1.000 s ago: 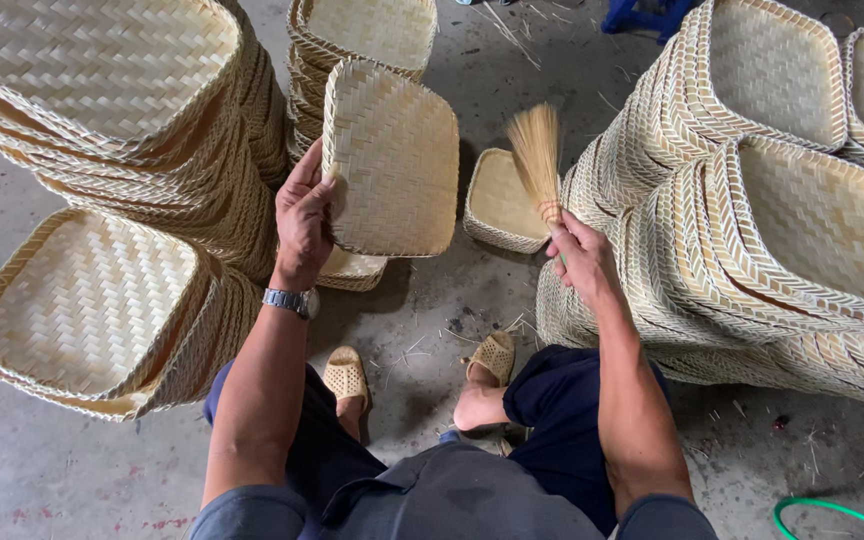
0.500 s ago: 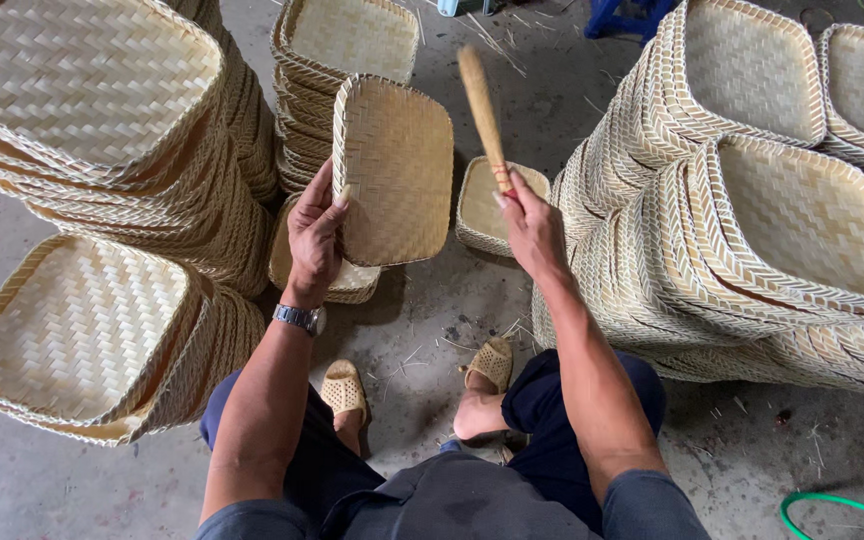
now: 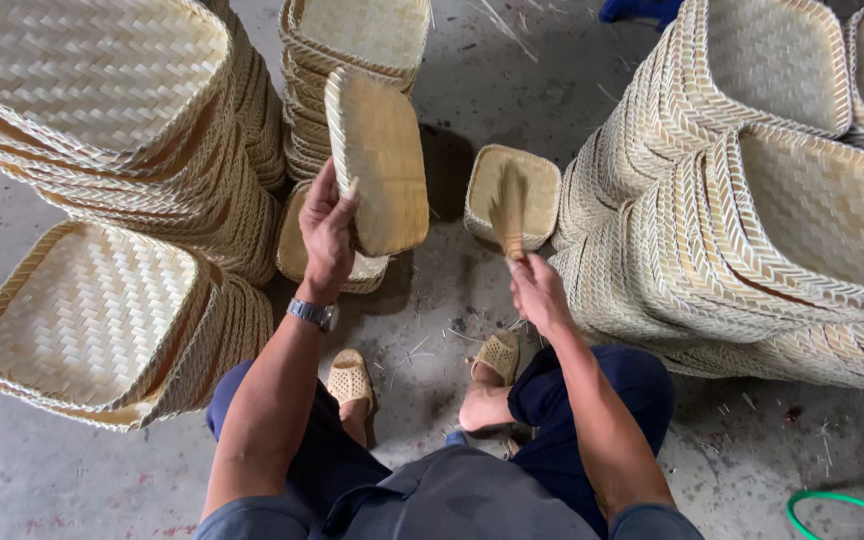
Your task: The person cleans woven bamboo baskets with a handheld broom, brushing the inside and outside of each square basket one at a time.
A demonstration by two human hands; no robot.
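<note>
A grey concrete floor [image 3: 452,90], stained and littered with thin straw slivers, is carrying everything here, and a green hose [image 3: 842,505] is curling in at its lower right corner. Stacks of shallow woven trays, pale straw-coloured with braided rims and rounded square shapes, are crowding both sides: a tall stack [image 3: 102,110] at the upper left, a leaning one [image 3: 92,320] at the left edge, another [image 3: 352,60] at the top middle, and tilted rows [image 3: 752,220] filling the right. The person is sitting low, in dark blue trousers and woven slippers [image 3: 352,380]. The left hand [image 3: 327,230], a watch [image 3: 312,313] on its wrist, is gripping a tray [image 3: 382,160] by its rim, holding it on edge above the floor's middle. The right hand [image 3: 537,290] is closed around the handle of a small brush [image 3: 507,205], whose fanned bristles are lying over a small tray [image 3: 542,180] just beside the right-hand rows.
</note>
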